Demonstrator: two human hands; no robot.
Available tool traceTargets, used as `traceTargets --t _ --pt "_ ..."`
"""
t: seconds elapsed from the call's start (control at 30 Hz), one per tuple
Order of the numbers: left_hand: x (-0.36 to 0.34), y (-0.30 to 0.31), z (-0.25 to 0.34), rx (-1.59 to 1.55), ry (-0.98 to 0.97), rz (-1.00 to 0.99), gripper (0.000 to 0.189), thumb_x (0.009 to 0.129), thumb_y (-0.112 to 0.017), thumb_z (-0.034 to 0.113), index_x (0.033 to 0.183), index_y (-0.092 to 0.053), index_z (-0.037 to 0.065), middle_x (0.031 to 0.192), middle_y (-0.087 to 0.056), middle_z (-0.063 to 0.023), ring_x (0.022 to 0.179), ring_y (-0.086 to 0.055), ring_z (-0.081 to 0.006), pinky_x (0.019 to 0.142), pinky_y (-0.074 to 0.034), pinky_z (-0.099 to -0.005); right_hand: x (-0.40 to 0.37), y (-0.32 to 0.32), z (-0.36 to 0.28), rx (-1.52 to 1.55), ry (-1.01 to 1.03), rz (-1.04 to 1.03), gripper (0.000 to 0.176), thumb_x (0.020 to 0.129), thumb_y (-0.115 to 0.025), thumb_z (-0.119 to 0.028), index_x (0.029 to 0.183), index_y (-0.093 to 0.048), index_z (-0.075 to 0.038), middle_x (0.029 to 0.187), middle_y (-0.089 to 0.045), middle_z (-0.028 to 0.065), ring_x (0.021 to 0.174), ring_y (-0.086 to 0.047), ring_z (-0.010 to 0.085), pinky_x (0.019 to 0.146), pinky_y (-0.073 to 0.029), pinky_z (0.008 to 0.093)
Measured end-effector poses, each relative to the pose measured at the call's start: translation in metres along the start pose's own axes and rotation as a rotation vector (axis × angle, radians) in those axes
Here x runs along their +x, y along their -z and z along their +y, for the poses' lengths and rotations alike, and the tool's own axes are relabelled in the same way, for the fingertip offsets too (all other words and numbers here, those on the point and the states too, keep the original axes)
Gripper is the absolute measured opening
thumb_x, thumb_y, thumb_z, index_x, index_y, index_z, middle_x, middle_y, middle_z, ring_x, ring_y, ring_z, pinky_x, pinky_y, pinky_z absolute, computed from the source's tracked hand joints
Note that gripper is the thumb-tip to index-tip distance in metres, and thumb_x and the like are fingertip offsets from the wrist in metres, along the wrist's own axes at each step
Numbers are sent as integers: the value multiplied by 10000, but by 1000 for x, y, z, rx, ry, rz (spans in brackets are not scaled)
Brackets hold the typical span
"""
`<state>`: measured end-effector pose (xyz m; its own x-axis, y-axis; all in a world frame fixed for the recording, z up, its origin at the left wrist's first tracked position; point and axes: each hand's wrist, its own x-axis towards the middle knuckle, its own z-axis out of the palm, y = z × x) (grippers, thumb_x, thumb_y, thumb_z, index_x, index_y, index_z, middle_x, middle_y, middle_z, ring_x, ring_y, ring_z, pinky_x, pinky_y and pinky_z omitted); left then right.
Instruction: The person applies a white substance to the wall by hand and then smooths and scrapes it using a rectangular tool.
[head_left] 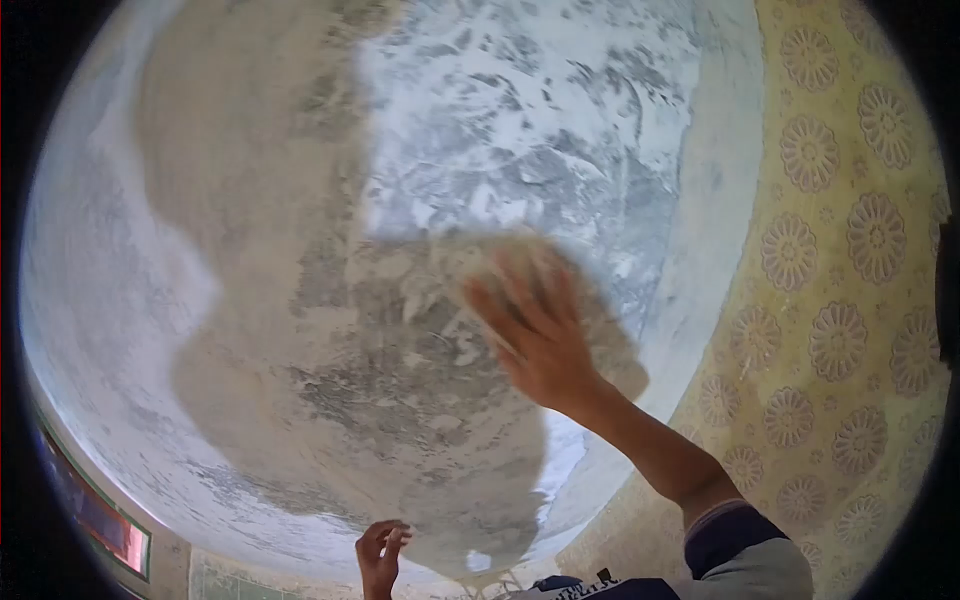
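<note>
My right hand (535, 335) presses against the plastered wall (430, 370), right of the middle of the view. Its fingers point up and to the left and are smeared by motion. Something pale and blurred shows around the fingertips, too unclear to name. Grey and white patches cover the wall around the hand. Low in the view, my left hand (381, 556) is raised with bent fingers, the thumb and index finger near each other. Nothing can be made out in it.
Yellow patterned wall covering (838, 340) with round flower shapes runs down the right side. A window with a green and red frame (135, 548) lies at the lower left. Greenish tiles (235, 582) show at the bottom edge. Shadows fall across the wall.
</note>
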<state>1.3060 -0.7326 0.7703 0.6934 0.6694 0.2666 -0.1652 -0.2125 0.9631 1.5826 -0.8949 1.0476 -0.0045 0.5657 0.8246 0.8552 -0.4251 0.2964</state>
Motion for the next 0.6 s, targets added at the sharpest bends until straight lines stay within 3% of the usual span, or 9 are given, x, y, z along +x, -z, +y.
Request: traceTargets --t 0.03,0.1,0.23,0.33,0.4,0.47,0.6 --pt "-8 13 -18 35 32 54 423 959 -634 352 1101 -651 -46 979 -699 -153 832 -689 -237 711 -581 -360 -10 3 11 48 -48 2 566 996 -439 -237 1543 -293 -239 1615 -181 131 1468 -126 453 1168 -117 616" --pt "-19 35 -50 -143 183 201 372 963 -633 303 1104 -655 -41 972 -704 -130 820 -687 -221 704 -574 -343 19 19 43 -19 -200 191 562 1001 -423 -233 1546 -287 -223 1616 -179 140 1472 -116 446 1164 -115 614" --pt "-2 28 -25 -93 82 172 398 965 -632 332 1109 -659 -38 961 -704 -131 829 -687 -224 710 -572 -347 123 54 71 -183 -107 444 532 1016 -403 -265 1535 -310 -201 1614 -178 148 1464 -145 450 1156 -138 618" --pt "13 17 -2 -113 -16 129 431 960 -633 365 1112 -662 -37 966 -702 -133 843 -685 -229 719 -571 -354 132 31 13 -243 -34 314 529 1009 -435 -255 1526 -331 -209 1611 -192 142 1455 -179 451 1159 -166 598" --pt "14 18 5 -82 -47 106 453 954 -637 384 1117 -663 -38 975 -701 -136 856 -683 -233 728 -569 -362 87 13 -15 -116 69 68 511 1024 -360 -372 1508 -364 -210 1608 -213 137 1464 -140 464 1179 -108 594" --pt "-2 37 -11 -59 -22 146 444 957 -633 373 1117 -662 -41 970 -702 -138 856 -684 -231 725 -569 -358 39 7 -19 -31 143 -45 496 1022 -386 -315 1510 -362 -222 1605 -223 139 1459 -142 475 1176 -113 596" --pt "-31 77 -59 -122 159 307 398 973 -610 323 1095 -656 -54 979 -694 -136 833 -679 -204 677 -580 -322 70 42 29 -127 -16 161 481 1028 -399 -291 1503 -383 -218 1595 -244 135 1460 -173 444 1166 -170 580"
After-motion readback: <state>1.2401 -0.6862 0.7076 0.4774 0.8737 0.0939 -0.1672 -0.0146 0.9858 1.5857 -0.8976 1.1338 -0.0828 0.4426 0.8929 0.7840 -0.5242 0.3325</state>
